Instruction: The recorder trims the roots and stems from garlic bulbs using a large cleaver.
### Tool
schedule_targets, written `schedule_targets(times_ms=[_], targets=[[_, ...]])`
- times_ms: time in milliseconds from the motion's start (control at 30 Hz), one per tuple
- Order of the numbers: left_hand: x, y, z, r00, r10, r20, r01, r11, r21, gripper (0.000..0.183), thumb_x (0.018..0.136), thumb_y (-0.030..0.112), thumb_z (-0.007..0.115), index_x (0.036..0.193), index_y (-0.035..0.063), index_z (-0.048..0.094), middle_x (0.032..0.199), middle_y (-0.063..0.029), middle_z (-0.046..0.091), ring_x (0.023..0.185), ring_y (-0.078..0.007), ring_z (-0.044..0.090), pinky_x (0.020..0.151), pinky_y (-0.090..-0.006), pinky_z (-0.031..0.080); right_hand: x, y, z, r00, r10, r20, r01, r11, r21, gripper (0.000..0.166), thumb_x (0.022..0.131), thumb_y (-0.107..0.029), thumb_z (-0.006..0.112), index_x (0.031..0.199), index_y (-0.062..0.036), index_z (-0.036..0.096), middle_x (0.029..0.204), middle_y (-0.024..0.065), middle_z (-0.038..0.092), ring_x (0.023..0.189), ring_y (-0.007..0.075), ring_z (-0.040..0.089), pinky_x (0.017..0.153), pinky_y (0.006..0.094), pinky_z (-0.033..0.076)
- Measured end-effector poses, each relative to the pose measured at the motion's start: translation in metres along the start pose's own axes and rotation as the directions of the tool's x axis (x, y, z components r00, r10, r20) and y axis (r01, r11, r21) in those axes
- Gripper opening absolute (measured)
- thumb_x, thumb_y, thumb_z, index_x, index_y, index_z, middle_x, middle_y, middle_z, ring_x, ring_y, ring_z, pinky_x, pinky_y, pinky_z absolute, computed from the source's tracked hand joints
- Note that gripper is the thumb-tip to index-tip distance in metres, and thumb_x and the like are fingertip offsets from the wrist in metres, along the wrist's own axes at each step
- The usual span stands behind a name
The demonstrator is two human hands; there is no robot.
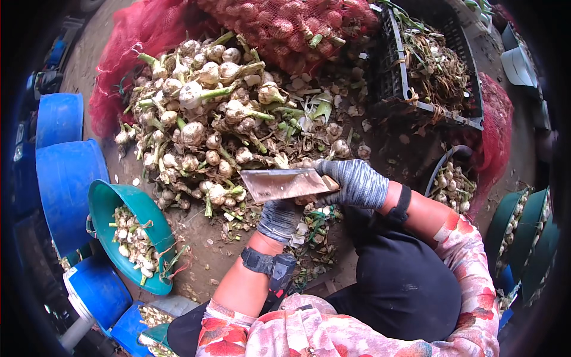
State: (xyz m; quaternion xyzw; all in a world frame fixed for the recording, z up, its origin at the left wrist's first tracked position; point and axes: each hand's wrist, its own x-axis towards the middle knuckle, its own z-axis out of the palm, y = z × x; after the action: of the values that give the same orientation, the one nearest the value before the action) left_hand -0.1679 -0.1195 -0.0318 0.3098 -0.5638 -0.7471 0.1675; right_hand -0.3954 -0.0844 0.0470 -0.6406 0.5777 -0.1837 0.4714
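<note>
My right hand (354,184), in a grey knitted glove, grips the short wooden handle (330,183) of a cleaver. The broad, soiled cleaver blade (283,184) points left and lies over my left hand (280,219). That hand wears the same kind of glove; its fingers are hidden beneath the blade, so I cannot tell what they hold. Just beyond both hands spreads a large heap of garlic bulbs (192,134) with soil on them and cut green stems. Loose garlic skins and trimmings (317,250) cover the ground below my hands.
A green basin (100,198) holding garlic tilts at left, beside blue tubs (71,187). A red mesh sack (285,31) full of garlic lies at the back. To the right stand a black plastic crate (403,76) of dry trimmings and a container of garlic bulbs (450,185).
</note>
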Motion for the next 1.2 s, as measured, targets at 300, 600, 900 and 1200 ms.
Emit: schedule_targets(times_ms=[300, 600, 900, 1200], targets=[[-0.014, 0.058, 0.004, 0.902, 0.129, -0.412, 0.012, 0.946, 0.323, 0.018, 0.095, 0.018, 0.060, 0.107, 0.0042, 0.058, 0.100, -0.0084, 0.063, 0.090, -0.0185, 0.060, 0.080, -0.0290, 0.051, -0.009, 0.009, -0.004, 0.968, 0.232, 0.095, -0.196, 0.936, -0.292, 0.028, 0.083, -0.034, 0.067, 0.097, -0.0109, 0.064, 0.084, 0.0161, 0.069, 0.083, 0.0380, 0.067, 0.073, 0.0453, 0.053], [-0.166, 0.139, -0.199, 0.262, -0.124, -0.957, -0.740, 0.611, -0.282, 0.073, 0.094, 0.053, 0.049, 0.136, -0.0065, 0.042, 0.129, -0.0228, 0.056, 0.119, -0.0399, 0.054, 0.104, -0.0487, 0.047, -0.028, 0.055, 0.011, 0.913, 0.390, -0.116, -0.405, 0.900, -0.163, 0.030, 0.085, -0.034, 0.067, 0.104, -0.0107, 0.066, 0.089, 0.0184, 0.069, 0.086, 0.0384, 0.066, 0.078, 0.0464, 0.052], [-0.069, -0.010, -0.042, 0.798, -0.261, -0.543, 0.498, 0.793, 0.351, 0.068, 0.089, 0.025, 0.071, 0.146, 0.0068, 0.039, 0.136, -0.0159, 0.049, 0.123, -0.0255, 0.052, 0.104, -0.0399, 0.043, -0.030, 0.051, 0.017, 0.933, 0.340, -0.113, -0.356, 0.918, -0.173, 0.028, 0.085, -0.031, 0.066, 0.103, -0.0094, 0.065, 0.086, 0.0202, 0.068, 0.085, 0.0406, 0.065, 0.075, 0.0469, 0.052], [-0.014, -0.086, -0.040, 0.889, -0.006, -0.457, 0.115, 0.971, 0.212, 0.047, 0.091, 0.016, 0.066, 0.131, -0.0011, 0.051, 0.137, -0.0147, 0.051, 0.126, -0.0235, 0.049, 0.109, -0.0345, 0.038, -0.032, 0.042, 0.015, 0.981, 0.195, -0.020, -0.193, 0.951, -0.243, 0.016, 0.084, -0.024, 0.063, 0.093, -0.0113, 0.064, 0.078, 0.0166, 0.067, 0.079, 0.0390, 0.066, 0.070, 0.0469, 0.052]])
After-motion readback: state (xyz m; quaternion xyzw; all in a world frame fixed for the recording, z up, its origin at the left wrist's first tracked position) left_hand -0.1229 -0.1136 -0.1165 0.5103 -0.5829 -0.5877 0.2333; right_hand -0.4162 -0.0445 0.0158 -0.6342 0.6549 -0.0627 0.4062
